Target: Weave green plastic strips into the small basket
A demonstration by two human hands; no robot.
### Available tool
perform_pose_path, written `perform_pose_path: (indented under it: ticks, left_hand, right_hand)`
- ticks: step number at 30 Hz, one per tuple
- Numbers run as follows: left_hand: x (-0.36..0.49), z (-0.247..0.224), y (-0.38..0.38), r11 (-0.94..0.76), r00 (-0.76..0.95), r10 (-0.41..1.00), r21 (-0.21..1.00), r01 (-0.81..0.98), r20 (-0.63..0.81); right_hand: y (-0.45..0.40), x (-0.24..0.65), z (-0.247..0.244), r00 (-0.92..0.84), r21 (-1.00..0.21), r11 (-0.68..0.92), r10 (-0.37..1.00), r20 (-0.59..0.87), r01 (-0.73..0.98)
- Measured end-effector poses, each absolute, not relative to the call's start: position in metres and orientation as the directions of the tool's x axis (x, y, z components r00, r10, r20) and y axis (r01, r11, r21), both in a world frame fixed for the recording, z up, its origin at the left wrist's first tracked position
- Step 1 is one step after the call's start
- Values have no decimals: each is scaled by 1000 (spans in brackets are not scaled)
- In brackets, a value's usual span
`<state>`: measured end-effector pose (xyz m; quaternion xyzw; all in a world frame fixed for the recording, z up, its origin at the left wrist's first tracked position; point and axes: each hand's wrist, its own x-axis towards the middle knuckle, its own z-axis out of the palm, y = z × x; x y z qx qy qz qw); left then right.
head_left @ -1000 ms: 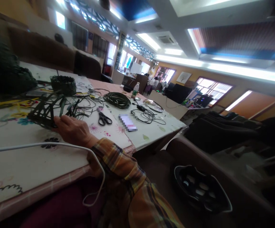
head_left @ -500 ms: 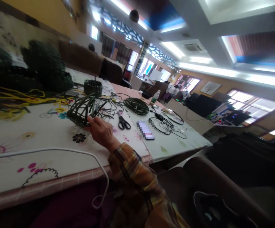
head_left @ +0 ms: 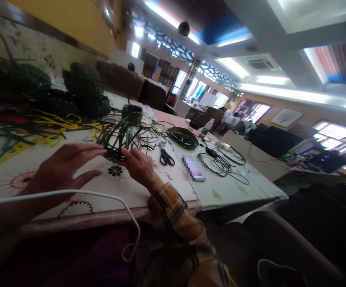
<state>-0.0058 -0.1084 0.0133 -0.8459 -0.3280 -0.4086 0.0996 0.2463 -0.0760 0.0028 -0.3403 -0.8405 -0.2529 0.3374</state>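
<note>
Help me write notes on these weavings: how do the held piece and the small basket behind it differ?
The held piece has wide gaps between its strips; the small basket has a closely woven wall. The right hand grips the held piece, while the small basket stands untouched. Both are dark green and woven.

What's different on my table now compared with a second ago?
Your left hand has come into view, open, its fingertips now close to the near-left side of the dark green woven frame; whether they touch is unclear. The view has swung left. Your right hand still grips the frame, and the scissors and phone lie as before.
</note>
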Motion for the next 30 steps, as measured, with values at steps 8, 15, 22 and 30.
perform_pose_path:
  ticks: [8, 15, 22, 30]
  left_hand:
    - [29, 18, -54, -689, 544, 418, -137, 711, 727]
    - [26, 17, -38, -712, 582, 415, -149, 686, 699]
    - [17, 7, -26, -728, 598, 494, -76, 682, 631]
    - [11, 12, -20, -805, 611, 457, 8, 593, 646]
  right_hand:
    - [-65, 250, -10, -490, 61, 674, 468, 735, 737]
    - [-64, 245, -7, -372, -192, 632, 645, 668, 751]
    - [-64, 242, 1, -358, -313, 684, 651, 670, 659]
    - [-66, 245, 19, -347, -511, 740, 664, 663, 438]
